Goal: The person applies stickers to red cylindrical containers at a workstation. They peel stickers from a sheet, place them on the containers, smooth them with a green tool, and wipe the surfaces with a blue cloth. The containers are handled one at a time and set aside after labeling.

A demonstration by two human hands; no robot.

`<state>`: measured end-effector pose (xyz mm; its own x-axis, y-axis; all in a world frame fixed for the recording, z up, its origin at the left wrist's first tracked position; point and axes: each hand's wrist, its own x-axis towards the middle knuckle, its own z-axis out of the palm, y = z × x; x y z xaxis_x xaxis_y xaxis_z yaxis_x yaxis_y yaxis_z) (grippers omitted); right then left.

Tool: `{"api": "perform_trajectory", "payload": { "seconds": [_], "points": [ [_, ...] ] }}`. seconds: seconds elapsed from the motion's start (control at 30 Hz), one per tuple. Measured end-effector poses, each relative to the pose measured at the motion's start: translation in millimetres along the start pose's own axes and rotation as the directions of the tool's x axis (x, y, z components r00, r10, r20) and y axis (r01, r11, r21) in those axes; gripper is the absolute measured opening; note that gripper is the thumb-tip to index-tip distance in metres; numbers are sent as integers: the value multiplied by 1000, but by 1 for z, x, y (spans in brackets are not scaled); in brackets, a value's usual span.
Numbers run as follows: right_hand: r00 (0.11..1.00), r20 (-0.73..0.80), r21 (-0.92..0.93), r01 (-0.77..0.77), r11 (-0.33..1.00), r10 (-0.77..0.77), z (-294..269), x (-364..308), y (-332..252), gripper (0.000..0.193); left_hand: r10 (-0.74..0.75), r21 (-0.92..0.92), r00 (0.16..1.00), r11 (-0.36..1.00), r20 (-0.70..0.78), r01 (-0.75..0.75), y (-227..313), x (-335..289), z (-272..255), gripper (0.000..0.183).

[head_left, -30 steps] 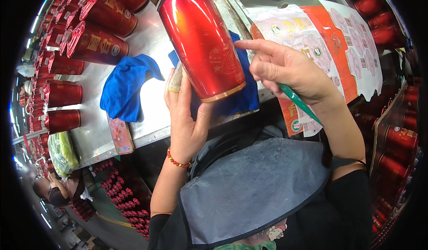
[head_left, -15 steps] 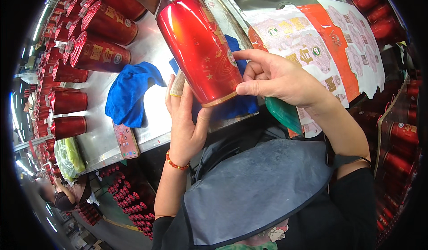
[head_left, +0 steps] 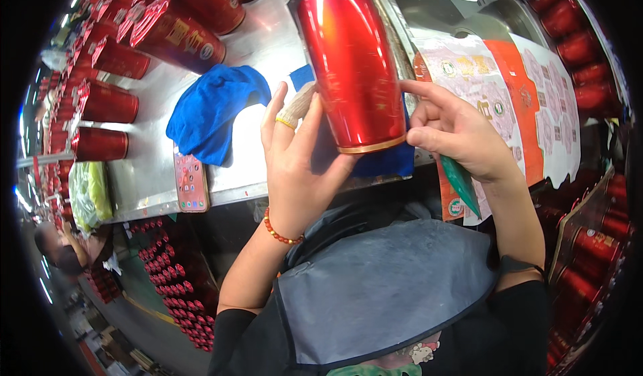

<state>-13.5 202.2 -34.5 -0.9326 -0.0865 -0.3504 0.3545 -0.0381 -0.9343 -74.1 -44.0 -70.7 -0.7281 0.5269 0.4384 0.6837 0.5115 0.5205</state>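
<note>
Holding the tapered glossy-red bottle (head_left: 356,68) between, my half-closed left hand (head_left: 298,158) faced curled right hand (head_left: 469,135) gripping flat green piece (head_left: 459,183).

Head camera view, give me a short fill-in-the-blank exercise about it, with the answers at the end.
The container at the left hand is mostly ____.
The pointed object under the right hand is coloured ____.
The crumpled cloth left of the container is ____.
A beaded bracelet circles the ____ wrist.
Missing words: red; green; blue; left.
</note>
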Motion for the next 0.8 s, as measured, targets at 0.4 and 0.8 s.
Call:
{"api": "perform_trajectory", "payload": {
  "seconds": [0.4,0.8],
  "points": [
    [997,-47,22,57,998,-56,12,-3,2,74,-57,-226,991,974,-119,29,3,0,7,86],
    [999,24,139,-27,990,24,13,3,-4,78,-14,-213,994,977,-105,-9,-7,-5,12,84]
  ]
}}
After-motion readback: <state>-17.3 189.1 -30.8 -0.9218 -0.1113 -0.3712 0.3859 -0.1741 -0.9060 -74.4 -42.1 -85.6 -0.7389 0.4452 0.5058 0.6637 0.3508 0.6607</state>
